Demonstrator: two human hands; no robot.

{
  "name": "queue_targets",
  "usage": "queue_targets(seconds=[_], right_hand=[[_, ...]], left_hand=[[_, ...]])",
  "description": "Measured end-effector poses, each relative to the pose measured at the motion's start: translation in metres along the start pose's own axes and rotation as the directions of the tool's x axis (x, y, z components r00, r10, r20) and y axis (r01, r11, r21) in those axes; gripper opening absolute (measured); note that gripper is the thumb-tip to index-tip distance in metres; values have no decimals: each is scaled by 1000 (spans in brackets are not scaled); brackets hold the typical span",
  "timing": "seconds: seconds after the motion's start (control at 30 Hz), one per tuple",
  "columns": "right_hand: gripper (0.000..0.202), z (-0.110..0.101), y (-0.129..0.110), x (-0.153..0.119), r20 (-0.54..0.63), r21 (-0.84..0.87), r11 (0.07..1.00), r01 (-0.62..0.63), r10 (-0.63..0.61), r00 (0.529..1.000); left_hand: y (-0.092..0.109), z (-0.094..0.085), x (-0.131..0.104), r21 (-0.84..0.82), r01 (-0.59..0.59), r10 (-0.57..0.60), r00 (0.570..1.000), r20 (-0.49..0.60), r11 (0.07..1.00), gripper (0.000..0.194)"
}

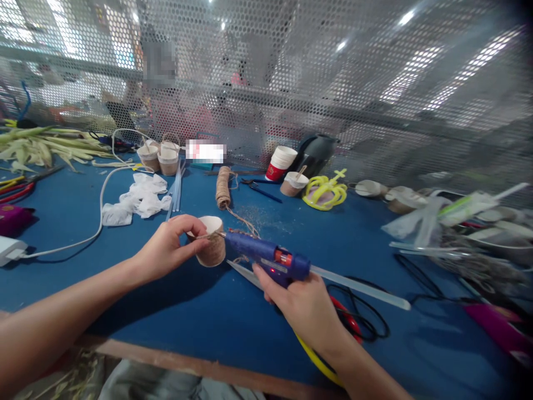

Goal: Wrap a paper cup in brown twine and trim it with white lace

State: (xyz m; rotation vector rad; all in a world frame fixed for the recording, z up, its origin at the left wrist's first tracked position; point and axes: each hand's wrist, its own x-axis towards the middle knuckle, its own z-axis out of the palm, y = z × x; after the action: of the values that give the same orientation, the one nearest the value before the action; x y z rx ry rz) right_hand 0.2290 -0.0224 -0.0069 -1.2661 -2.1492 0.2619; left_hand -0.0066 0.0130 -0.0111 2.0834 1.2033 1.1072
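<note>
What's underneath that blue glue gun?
Scissor blades show on the blue table below the glue gun. The right hand, holding the gun, covers what lies farther along them, so that part cannot be seen.

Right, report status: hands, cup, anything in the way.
Left hand holding cup. Right hand gripping glue gun, nozzle at cup's side, contact unclear. Scissors beneath glue gun, possible snag.

A craft workshop, shown by the glue gun point(266, 254), twine point(224, 188) and pliers point(263, 190).

One blue glue gun point(260, 250), at least seven cups point(213, 254).
</note>
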Motion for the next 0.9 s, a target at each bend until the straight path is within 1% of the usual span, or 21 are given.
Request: queue_targets(seconds=[0.07, 0.2, 0.3, 0.4, 0.6, 0.77, 0.9], right_hand=[[23, -1, -3, 0, 1, 24, 999, -33, 33, 999], [20, -3, -4, 2, 18, 37, 999, -18, 18, 1000], [19, -2, -4, 3, 5, 41, 999, -14, 13, 1000], [19, -1, -8, 4, -16, 50, 998, -28, 29, 999], [18, -7, -17, 8, 7, 101, 993, -57, 57, 998], [18, -4, -10, 5, -6, 80, 994, -75, 76, 997], [22, -3, -2, 3, 18, 41, 998, -40, 40, 999]], left_hand=[[1, 0, 0, -1, 1, -1, 1000, 1, 1000, 14], [1, 0, 0, 3, 6, -6, 1000, 4, 1000, 13], [1, 0, 0, 8, 5, -5, 1000, 1, 1000, 13], [1, 0, 0, 7, 2, -2, 1000, 1, 1000, 12], [1, 0, -1, -2, 8, -8, 1000, 2, 1000, 12], [1, 0, -1, -5, 3, -3, 1000, 0, 1000, 12], [1, 0, 0, -5, 0, 0, 1000, 8, 1000, 13]])
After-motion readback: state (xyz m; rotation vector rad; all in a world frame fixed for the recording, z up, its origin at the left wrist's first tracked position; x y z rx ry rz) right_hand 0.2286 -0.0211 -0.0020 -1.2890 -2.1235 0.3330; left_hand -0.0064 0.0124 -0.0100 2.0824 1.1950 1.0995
